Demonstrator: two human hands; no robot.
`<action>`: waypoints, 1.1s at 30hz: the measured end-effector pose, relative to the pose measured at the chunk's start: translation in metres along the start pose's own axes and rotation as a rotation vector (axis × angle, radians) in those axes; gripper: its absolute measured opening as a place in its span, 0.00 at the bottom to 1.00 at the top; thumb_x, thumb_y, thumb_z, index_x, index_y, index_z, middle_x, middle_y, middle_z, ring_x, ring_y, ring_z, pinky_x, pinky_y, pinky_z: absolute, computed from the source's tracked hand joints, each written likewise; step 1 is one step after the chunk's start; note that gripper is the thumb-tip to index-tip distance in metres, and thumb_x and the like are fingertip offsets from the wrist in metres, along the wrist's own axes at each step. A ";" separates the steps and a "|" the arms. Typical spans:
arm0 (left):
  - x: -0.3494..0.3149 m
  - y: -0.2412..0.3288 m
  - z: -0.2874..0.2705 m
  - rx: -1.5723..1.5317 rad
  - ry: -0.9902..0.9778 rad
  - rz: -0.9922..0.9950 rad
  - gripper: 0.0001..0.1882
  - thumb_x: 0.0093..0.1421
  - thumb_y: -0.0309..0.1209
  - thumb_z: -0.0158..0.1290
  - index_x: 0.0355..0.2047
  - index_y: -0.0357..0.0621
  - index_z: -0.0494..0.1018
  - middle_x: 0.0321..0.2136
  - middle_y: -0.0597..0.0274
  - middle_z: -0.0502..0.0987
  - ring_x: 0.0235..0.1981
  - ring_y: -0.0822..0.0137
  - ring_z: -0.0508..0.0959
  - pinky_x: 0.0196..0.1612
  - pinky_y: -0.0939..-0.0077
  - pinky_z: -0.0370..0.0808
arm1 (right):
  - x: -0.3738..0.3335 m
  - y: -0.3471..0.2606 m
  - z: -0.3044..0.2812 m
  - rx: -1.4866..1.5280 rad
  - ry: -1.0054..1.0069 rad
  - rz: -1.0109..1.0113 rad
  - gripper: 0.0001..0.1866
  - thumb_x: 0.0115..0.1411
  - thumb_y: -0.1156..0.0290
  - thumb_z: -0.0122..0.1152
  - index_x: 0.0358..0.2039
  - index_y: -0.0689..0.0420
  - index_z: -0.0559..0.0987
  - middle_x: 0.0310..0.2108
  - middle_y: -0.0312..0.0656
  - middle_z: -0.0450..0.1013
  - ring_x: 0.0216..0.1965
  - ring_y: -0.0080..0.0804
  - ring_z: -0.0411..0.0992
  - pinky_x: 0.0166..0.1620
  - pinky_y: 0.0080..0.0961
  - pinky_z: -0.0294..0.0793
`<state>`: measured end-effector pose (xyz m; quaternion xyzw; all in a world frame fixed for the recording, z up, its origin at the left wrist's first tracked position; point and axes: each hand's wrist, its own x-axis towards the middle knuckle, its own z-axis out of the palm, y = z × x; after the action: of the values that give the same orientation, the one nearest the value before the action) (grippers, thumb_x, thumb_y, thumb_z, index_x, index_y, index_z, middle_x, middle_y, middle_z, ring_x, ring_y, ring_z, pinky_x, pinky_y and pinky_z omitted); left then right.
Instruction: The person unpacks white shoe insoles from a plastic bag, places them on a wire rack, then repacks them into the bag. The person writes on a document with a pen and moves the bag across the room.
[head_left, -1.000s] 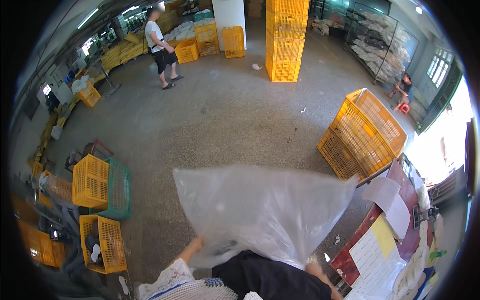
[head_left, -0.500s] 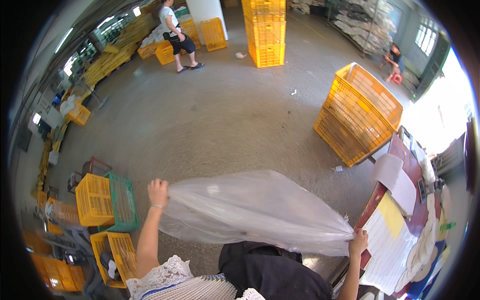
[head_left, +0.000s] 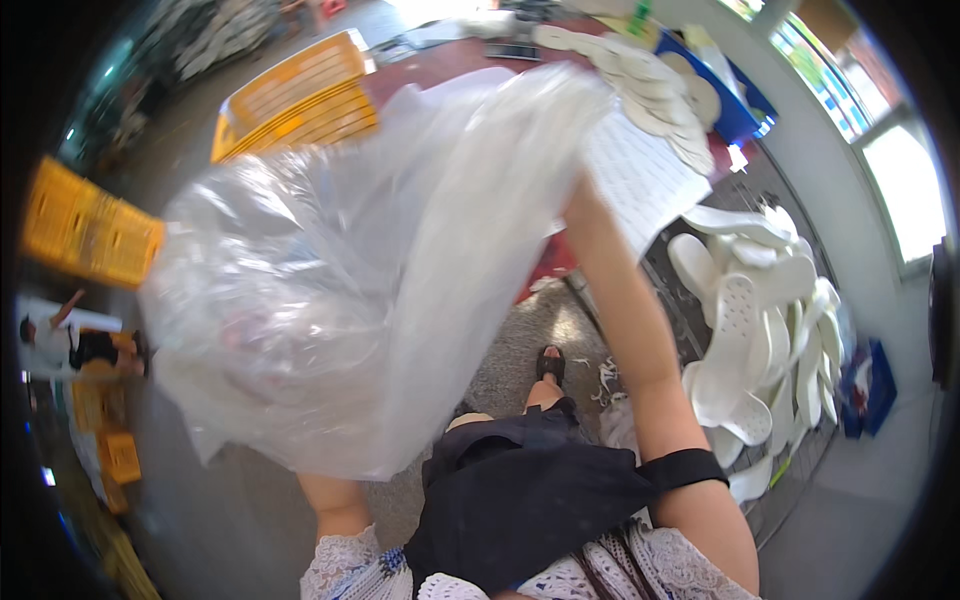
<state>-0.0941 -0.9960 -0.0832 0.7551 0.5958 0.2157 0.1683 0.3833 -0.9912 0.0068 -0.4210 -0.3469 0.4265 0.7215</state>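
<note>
A large clear crumpled plastic bag [head_left: 340, 280] is held up, hiding both hands, so neither grip can be told. Beside the right forearm [head_left: 630, 320] white foam shoe soles [head_left: 760, 340] pile; yellow plastic crates [head_left: 300, 95] stand behind.

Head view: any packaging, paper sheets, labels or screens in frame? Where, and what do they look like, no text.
Clear plastic bag: large, crumpled, see-through, held up across the centre-left.
White printed sheet: on the red table beside the bag's upper right edge, rectangular, rows of fine print.
Yellow plastic crates: stacked, top left of centre, slatted; more at the left edge.
No screens visible.
</note>
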 end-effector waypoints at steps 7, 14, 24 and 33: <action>0.093 0.053 0.088 0.616 -0.728 0.266 0.21 0.58 0.36 0.48 0.50 0.39 0.69 0.48 0.42 0.71 0.54 0.51 0.68 0.56 0.63 0.65 | 0.052 -0.217 -0.314 -2.374 0.253 -0.354 0.17 0.51 0.64 0.60 0.42 0.55 0.76 0.41 0.48 0.75 0.39 0.42 0.75 0.41 0.37 0.76; 0.105 0.071 0.148 0.259 -1.048 -0.260 0.21 0.60 0.37 0.47 0.50 0.38 0.69 0.49 0.40 0.70 0.55 0.52 0.68 0.56 0.64 0.64 | 0.095 -0.241 -0.479 -2.184 0.357 0.251 0.20 0.49 0.57 0.60 0.40 0.54 0.77 0.40 0.47 0.75 0.42 0.46 0.73 0.43 0.36 0.72; 0.067 0.245 0.134 0.805 -0.929 0.122 0.19 0.62 0.37 0.46 0.49 0.38 0.69 0.51 0.40 0.69 0.55 0.58 0.68 0.54 0.63 0.66 | -0.064 -0.158 -0.395 -1.495 0.289 -0.158 0.28 0.52 0.64 0.62 0.51 0.64 0.67 0.49 0.55 0.66 0.52 0.51 0.63 0.54 0.43 0.63; 0.097 0.466 0.289 0.484 -0.233 1.005 0.53 0.44 0.33 0.63 0.66 0.49 0.42 0.57 0.33 0.58 0.58 0.44 0.61 0.56 0.56 0.62 | -0.264 -0.086 -0.249 -1.770 1.168 0.312 0.20 0.48 0.72 0.63 0.44 0.59 0.74 0.52 0.51 0.64 0.55 0.51 0.61 0.55 0.40 0.63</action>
<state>0.4625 -1.0094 -0.0781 0.9816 0.1735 0.0421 -0.0681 0.5210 -1.3324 -0.0535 -0.9730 -0.0762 -0.1564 0.1517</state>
